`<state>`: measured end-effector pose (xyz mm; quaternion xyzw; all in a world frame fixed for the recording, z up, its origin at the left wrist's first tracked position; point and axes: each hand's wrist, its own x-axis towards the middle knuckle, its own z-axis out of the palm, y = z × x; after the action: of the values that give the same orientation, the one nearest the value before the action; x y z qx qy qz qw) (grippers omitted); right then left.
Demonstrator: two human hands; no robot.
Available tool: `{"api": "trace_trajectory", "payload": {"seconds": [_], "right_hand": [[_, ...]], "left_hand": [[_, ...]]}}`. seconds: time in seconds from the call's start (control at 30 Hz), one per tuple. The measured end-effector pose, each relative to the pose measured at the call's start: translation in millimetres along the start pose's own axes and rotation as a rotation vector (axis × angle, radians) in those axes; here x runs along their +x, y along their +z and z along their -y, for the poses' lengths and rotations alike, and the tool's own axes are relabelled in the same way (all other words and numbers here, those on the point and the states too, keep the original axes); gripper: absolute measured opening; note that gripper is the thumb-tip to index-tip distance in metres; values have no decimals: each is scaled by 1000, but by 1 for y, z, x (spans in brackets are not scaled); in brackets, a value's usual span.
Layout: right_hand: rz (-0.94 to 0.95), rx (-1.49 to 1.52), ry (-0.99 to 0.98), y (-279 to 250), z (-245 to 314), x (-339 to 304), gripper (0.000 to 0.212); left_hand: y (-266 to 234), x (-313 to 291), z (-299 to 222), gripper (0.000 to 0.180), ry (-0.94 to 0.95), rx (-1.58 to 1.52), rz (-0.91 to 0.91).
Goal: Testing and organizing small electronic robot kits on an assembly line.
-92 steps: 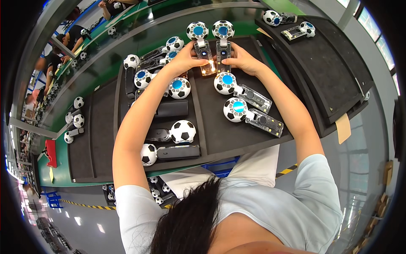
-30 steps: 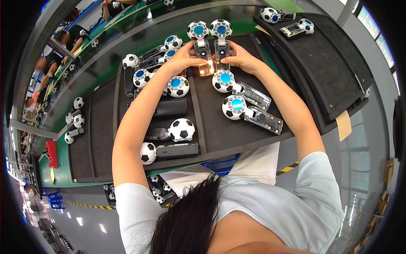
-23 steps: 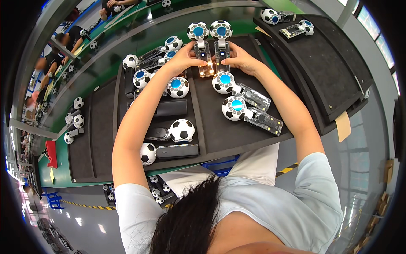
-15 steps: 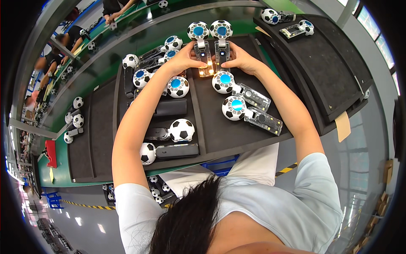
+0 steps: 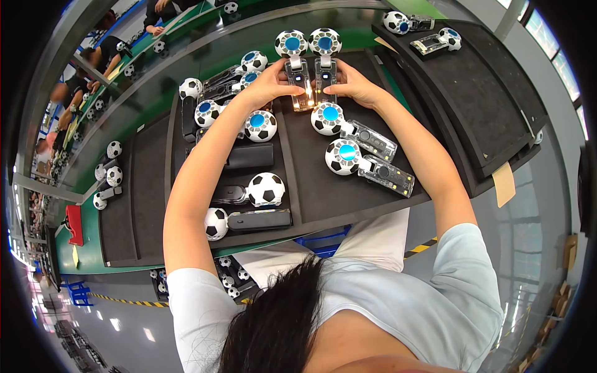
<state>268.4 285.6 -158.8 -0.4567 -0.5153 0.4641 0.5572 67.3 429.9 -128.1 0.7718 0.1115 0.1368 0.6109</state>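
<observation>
My left hand (image 5: 272,86) is closed around the clear body of a soccer-ball-headed light (image 5: 300,84), its thumb across the front. Warm light glows at the lower end of that body. Right beside it, my right hand (image 5: 354,85) grips a second soccer-ball-headed light (image 5: 325,78) by its clear body. Both are held side by side, ball ends away from me, blue discs facing up. Just nearer than my hands, two more such lights, one upper (image 5: 328,119) and one lower (image 5: 343,156), lie slanted on the black tray (image 5: 323,202).
Left of the divider lie several ball-headed pieces, including a dark-bodied one (image 5: 260,219) and a white ball (image 5: 266,189). Stacked black trays (image 5: 491,93) stand at right, two lights on top. A red holder (image 5: 74,225) sits at the left edge. Co-workers work across the green bench.
Both hands keep their hold on the two lights, nearly still. The glow on the left light's body looks different. In the background, a co-worker's hands have shifted.
</observation>
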Motion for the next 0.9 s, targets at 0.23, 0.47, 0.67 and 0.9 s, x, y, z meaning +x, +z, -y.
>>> {"api": "trace_trajectory", "payload": {"seconds": [0.23, 0.47, 0.67, 0.9], "right_hand": [[53, -76, -52, -5, -5, 3, 81], [17, 10, -2, -3, -7, 5, 77], [11, 57, 56, -7, -6, 4, 73], [7, -6, 54, -6, -4, 5, 65]], "left_hand": [[2, 0, -1, 91, 4, 20, 10], [-3, 2, 3, 87, 9, 13, 11], [-3, 1, -1, 71, -64, -126, -6], [-4, 2, 2, 66, 21, -74, -3]]}}
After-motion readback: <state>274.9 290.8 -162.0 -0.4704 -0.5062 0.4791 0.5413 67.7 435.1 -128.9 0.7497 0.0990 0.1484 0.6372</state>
